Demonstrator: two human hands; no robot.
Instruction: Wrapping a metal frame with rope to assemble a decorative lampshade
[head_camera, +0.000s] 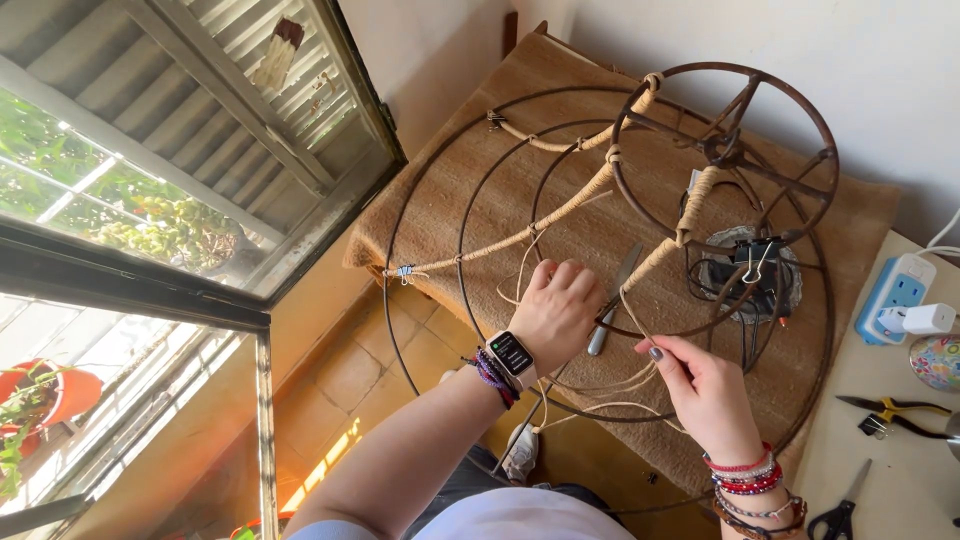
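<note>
Two hands, left hand (556, 310) gripping one wire frame (600, 190), right hand (700, 385) pinching one cord (628, 312), one knife (612, 305)

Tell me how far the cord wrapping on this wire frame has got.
Done: three spokes of the frame are wrapped in pale cord, from the small top ring outward, with a clip at one end. In hand: the left hand steadies the frame beside a knife, while the right hand pinches loose cord. Left: the rings and top hub are bare rusty metal.
</note>
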